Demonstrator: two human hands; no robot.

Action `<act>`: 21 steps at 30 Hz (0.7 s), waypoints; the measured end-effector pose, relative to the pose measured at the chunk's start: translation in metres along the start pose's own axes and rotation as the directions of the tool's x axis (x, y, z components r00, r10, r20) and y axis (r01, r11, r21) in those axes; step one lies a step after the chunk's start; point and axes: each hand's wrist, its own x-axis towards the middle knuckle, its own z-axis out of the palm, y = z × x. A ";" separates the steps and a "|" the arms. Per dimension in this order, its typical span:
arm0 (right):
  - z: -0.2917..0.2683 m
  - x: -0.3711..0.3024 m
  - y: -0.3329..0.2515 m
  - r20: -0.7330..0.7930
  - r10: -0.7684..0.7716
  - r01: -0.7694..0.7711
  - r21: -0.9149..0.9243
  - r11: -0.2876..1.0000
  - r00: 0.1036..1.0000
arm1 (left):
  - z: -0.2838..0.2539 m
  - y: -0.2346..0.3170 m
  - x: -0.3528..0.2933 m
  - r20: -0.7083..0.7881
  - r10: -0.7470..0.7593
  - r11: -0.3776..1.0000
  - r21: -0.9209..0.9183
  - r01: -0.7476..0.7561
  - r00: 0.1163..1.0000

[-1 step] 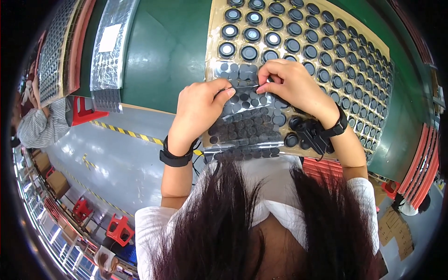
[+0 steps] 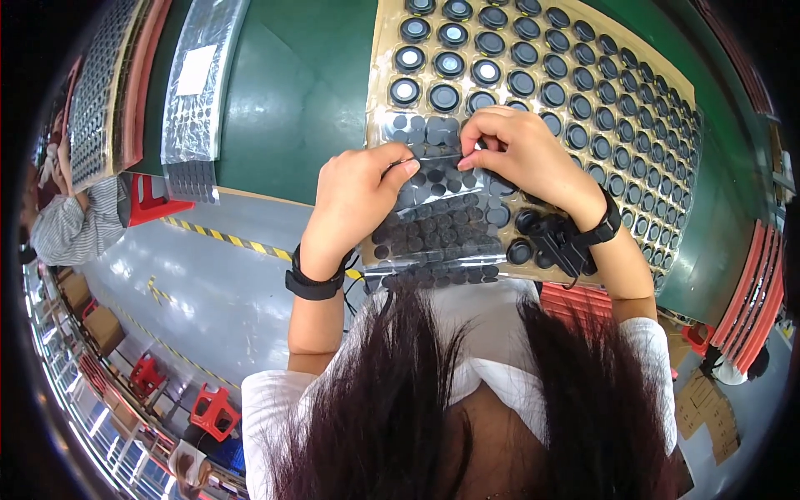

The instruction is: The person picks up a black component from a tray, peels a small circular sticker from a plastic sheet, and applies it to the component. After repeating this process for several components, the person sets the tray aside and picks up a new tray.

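Observation:
A clear plastic sheet of round black adhesive pads point(image 2: 443, 227) lies over the near left part of a tray of round black parts point(image 2: 523, 83). My left hand point(image 2: 358, 192) pinches the sheet's folded edge between thumb and forefinger. The fingers of my right hand point(image 2: 518, 154) are pinched together at the other end of that edge; exactly what lies between their tips is too small to make out. Several parts in the tray's far left rows have pale round centres; the others visible have dark tops. A black strap circles each of my wrists.
A black device with a cable point(image 2: 560, 243) rests by my right wrist. On the green table point(image 2: 300, 92) at left lies a plastic-wrapped pack of pads point(image 2: 187, 125). Another loaded tray point(image 2: 104, 92) stands far left, near a person in a striped sleeve point(image 2: 79, 225). Red stacked trays point(image 2: 750, 287) are at right.

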 end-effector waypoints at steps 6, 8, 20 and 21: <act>-0.033 0.016 0.011 -0.136 -0.221 0.232 0.064 0.971 0.966 | 0.001 -0.001 0.000 -0.026 0.001 1.000 0.005 0.000 1.000; -0.047 0.024 0.028 -0.212 -0.035 0.046 0.046 0.998 0.977 | 0.001 0.000 0.001 -0.014 -0.002 1.000 -0.001 0.002 1.000; -0.044 0.035 0.055 -0.234 0.031 -0.010 0.091 0.996 0.972 | -0.001 0.001 0.001 0.001 -0.021 0.999 -0.025 0.021 1.000; -0.043 0.036 0.055 -0.236 0.021 -0.007 0.063 0.998 0.971 | -0.001 0.002 0.001 0.005 -0.023 0.999 -0.025 0.023 1.000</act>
